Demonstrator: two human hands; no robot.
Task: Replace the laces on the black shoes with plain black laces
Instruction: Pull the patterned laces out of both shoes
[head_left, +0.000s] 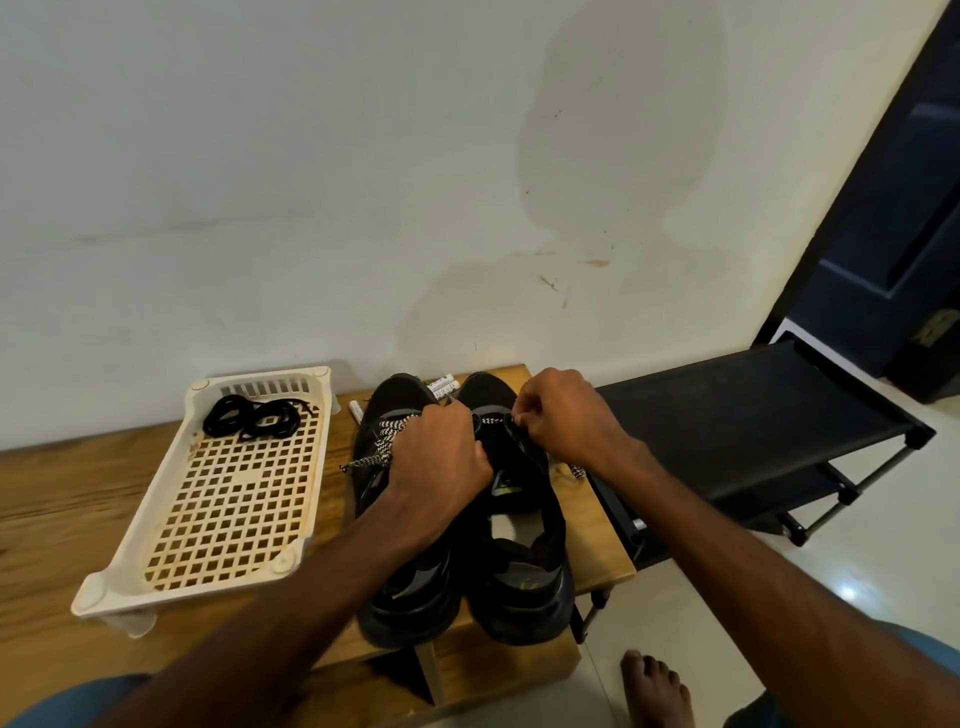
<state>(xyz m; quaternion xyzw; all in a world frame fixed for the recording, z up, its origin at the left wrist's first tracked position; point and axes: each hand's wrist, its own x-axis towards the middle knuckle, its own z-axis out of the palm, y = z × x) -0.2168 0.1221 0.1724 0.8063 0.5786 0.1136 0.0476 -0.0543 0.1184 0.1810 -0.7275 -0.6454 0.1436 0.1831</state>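
Wooden bench (52, 493) by a stained wall (311, 182): the black shoes (519, 587) sit side by side, my left hand (441, 462) curled round the chequered lace (387, 439), my right hand (566, 415) pinching it at the toe-end eyelets. I judge it is best eased out crossing by crossing, not yanked; the plain black laces (254, 418) wait in the basket (148, 499). Print on the white tubes (444, 387) behind is unreadable.

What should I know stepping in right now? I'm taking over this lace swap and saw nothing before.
Left hand grips patterned laces over the left-hand shoe. Right hand pinches lace at the right-hand shoe.
Both shoes stand side by side on the table. Plain black laces lie bundled in the basket, untouched.
Done: nothing relaced.
Left: strip patterned laces, thread black ones.
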